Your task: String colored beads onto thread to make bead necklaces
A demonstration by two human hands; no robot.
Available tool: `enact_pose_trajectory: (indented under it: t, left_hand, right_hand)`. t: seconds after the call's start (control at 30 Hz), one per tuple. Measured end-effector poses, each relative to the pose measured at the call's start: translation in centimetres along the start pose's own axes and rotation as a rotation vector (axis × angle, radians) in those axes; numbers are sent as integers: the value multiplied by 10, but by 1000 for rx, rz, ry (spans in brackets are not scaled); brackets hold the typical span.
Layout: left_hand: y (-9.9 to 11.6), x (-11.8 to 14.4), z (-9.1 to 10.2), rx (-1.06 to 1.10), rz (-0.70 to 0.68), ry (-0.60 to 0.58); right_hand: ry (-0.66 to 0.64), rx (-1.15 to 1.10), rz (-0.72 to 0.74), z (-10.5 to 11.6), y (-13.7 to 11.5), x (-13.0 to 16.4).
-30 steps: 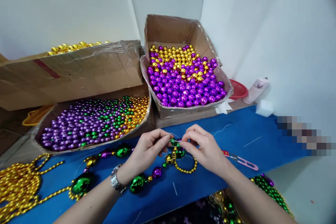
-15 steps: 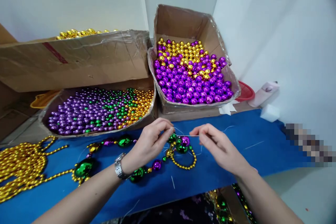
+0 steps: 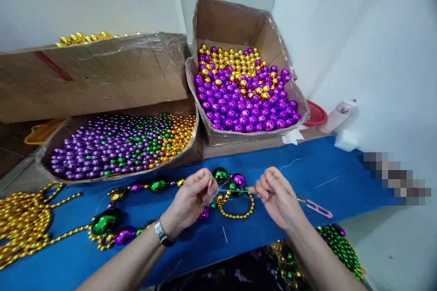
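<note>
A thin pale string (image 3: 235, 190) is stretched taut between my two hands over the blue table. My left hand (image 3: 195, 194), with a metal watch on the wrist, is closed around the string's left part. My right hand (image 3: 276, 194) has its fingers curled over the right part. Just behind and below the string lie large shiny beads, among them a purple bead (image 3: 238, 180) and a green bead (image 3: 220, 175), and a loop of small gold beads (image 3: 239, 216). This bead necklace (image 3: 106, 221) runs leftward across the table, partly hidden by my left hand and forearm.
A pink-handled cutting tool (image 3: 320, 208) lies beside my right wrist. Behind stand a carton (image 3: 218, 138) of purple and gold beads, a bin (image 3: 195, 152) of small mixed beads, and a higher carton (image 3: 109, 79). Gold bead strands (image 3: 25, 218) are heaped at left.
Both hands have curled tighter and turned, and the string between them sits slightly lower. The pink-handled tool, hidden before, now shows by my right wrist. The view has shifted a little.
</note>
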State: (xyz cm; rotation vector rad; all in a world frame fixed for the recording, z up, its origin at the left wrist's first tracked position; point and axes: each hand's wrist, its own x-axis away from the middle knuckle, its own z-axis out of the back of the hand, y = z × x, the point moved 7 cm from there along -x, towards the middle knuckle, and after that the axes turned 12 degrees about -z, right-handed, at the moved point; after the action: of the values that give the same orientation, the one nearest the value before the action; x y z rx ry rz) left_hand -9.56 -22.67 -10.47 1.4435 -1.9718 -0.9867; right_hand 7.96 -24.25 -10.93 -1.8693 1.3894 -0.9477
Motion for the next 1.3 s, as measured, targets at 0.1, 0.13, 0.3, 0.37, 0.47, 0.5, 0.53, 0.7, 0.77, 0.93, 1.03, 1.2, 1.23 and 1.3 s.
enact_pose_trajectory:
  t: [0.1,0.13,0.3,0.37,0.47,0.5,0.53,0.7,0.77,0.93,1.03,1.2,1.23,1.3]
  left_hand:
    - [-5,7,12,-57,16,51]
    - [-3,8,12,-102,9,57]
    - [45,0,-30,-611,-280,-115]
    - [59,-3,-57,-822,-416,-243]
    - [62,-8,-79,-959,-520,-352]
    - [58,-11,-80,-926,-513,-361]
    - [52,-14,-79,-853,-485,-366]
    - [12,-28,-73,-502,-292,-448]
    - [0,-31,-75,-502,-235,-506]
    - [-10,-37,-76,-586,-229,-521]
    - [-12,-42,-77,-654,-280,-544]
    - [-27,-51,-80,-833,-261,-641]
    - [-30,-53,-79,-843,-252,-636]
    - [-36,-56,-74,-842,-233,-597]
  right_hand:
    - [22,99,-16,7,4,3]
    - [36,178,0,8,0,4]
    - [51,919,74,-19,-24,8]
    - [11,1143,136,-38,-29,8]
    - [-50,1208,297,-63,-38,10]
    - [-46,1200,340,-67,-42,10]
    - [-28,1194,373,-69,-47,10]
    - [8,1200,409,-69,-74,9]
    - [-17,1130,356,-65,-81,4]
    - [-6,683,252,-36,-98,-14]
    - [72,545,239,-10,-106,-24]
    - [201,682,175,42,-102,-28]
    - [227,738,153,56,-99,-26]
    - [296,873,110,91,-89,-14]
